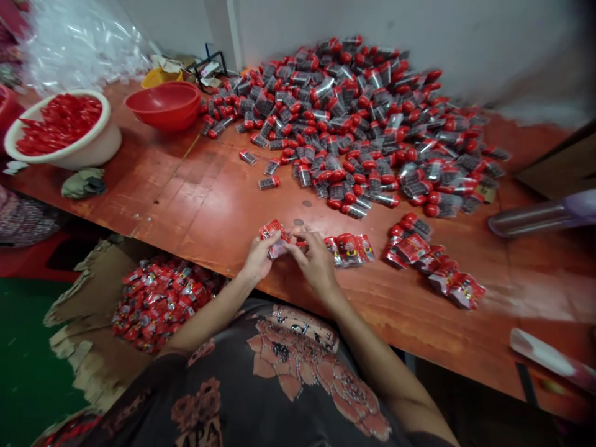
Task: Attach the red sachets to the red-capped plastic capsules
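My left hand point(261, 256) is closed on a small red printed packet point(272, 230) above the table's front edge. Beside it, my right hand point(315, 261) has its fingertips pinched at the packet's right side; exactly what they grip is too small to make out. Just right of my right hand lies a row of red printed packets point(350, 249). Farther right is another line of red packets point(442, 270), overlapping one another. Behind my hands spreads a large heap of clear tubes with red caps and dark contents point(335, 124).
A white bowl point(114, 133) of red pieces and a red bowl point(162, 105) stand at the left. Below the table edge, a cardboard box point(88, 323) holds many red packets point(158, 304). A clear tube-like container point(531, 218) lies at right, with a cardboard box point(559, 158) behind.
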`<state>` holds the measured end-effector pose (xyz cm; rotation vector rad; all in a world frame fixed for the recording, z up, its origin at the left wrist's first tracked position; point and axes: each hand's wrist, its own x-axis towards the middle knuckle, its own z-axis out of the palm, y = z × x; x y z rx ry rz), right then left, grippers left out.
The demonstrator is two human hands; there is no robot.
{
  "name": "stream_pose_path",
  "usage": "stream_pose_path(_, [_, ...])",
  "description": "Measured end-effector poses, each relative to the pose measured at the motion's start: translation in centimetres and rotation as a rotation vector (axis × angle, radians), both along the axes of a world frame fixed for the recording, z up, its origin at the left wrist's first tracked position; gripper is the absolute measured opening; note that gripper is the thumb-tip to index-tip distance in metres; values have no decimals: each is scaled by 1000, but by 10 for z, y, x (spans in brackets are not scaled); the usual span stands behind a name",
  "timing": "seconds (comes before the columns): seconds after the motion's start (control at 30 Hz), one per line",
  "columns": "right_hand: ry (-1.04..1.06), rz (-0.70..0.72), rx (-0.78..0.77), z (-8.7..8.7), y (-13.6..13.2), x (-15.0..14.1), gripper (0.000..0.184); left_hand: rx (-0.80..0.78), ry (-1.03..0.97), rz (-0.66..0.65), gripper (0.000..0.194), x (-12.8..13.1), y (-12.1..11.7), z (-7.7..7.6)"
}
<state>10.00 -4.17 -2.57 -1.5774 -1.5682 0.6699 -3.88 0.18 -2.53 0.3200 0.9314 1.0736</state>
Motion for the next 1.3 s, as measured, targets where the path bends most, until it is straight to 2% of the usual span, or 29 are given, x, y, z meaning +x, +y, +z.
stream_pose_path(0.13, [59, 100, -51, -8, 34, -21, 26, 50, 43, 109, 24, -7, 6, -8])
stream_pose_path(0.3, [-199, 284, -48, -6, 72, -30, 36, 72, 38, 216, 32, -29, 24, -13])
stream_pose_path(0.37, [-261, 331, -75, -4, 96, -32, 30, 62, 49, 307, 32, -37, 33, -13])
stream_pose_path(0.43, [-300, 297, -99, -4, 127, -35, 24, 26, 49, 391, 31, -44, 41, -11])
stream_pose_path(0.57, [-404, 126, -97, -15, 185, -47, 38, -98, 0, 415, 27, -54, 51, -5])
stream_pose_path(0.67, [-548, 175, -53, -27, 200, -61, 41, -202, -77, 388, 21, -59, 52, -3])
stream_pose_path(0.8, [-558, 317, -23, -37, 178, -70, 27, -275, -180, 356, 15, -64, 50, -7])
stream_pose_path(0.9, [-465, 331, -29, -41, 149, -62, 30, -291, -215, 343, 13, -65, 50, -11])
stream_pose_path(1.0, [-279, 305, -16, -41, 116, -44, 36, -306, -223, 337, 14, -62, 49, -13])
stream_pose_path(1.17, [177, 183, -5, -17, 58, -23, 32, -296, -200, 337, 14, -48, 46, -11])
stream_pose_path(1.23, [265, 151, 35, -5, 38, -21, 26, -289, -197, 330, 15, -40, 44, -10])
stream_pose_path(1.3, [267, 140, 89, 2, 24, -21, 24, -280, -198, 314, 16, -31, 42, -9])
